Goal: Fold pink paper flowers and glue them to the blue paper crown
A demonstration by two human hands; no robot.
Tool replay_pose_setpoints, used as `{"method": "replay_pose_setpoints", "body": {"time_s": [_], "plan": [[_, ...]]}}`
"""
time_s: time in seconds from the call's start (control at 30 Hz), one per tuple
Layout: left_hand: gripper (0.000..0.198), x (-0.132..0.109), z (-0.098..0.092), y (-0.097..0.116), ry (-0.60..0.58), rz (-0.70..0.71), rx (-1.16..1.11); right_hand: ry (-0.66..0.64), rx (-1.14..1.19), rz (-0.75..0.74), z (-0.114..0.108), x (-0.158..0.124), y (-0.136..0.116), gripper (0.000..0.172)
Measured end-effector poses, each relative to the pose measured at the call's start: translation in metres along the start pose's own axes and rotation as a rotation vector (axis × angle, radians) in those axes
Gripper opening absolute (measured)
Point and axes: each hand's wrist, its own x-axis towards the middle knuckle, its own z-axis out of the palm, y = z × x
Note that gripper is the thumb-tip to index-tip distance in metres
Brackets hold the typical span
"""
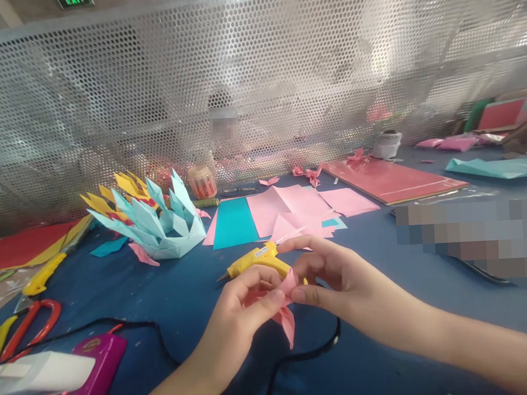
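Note:
My left hand [241, 313] pinches a pink folded paper piece [287, 326] between thumb and fingers, and one pointed end of it hangs below. From the other side, my right hand [338, 273] holds the same piece near its top with thumb and fingertips, the index finger stretched over it. Just behind both hands lies a yellow hot glue gun [251, 260], its nozzle pointing left and its handle partly hidden by my fingers. Pink paper sheets [286, 208] and a bright blue sheet [233, 222] are spread beyond it.
At left stand a pale blue folded-paper ring with points [173, 246] and yellow folded paper [130, 184]. Scissors [29, 327], a purple power strip [106, 359] with a white plug, and a black cord [305, 355] lie nearby. A perforated metal screen [256, 62] closes the back; a red board [390, 179] lies right.

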Motion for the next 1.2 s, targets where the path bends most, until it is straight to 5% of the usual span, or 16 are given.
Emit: {"method": "replay_pose_setpoints", "body": {"time_s": [0.57, 0.87, 1.2], "plan": [[0.014, 0.0012, -0.0028, -0.002, 0.041, 0.026, 0.044, -0.03, 0.151, 0.022, -0.0009, 0.0006, 0.0038, 0.032], [0.023, 0.0036, -0.002, -0.0057, 0.122, 0.018, -0.119, 0.075, 0.191, 0.019, -0.0029, 0.0018, 0.0074, 0.025], [0.02, 0.0049, 0.0026, -0.0045, 0.165, 0.016, -0.178, -0.042, 0.233, -0.022, -0.002, 0.0012, 0.0077, 0.022]]}}
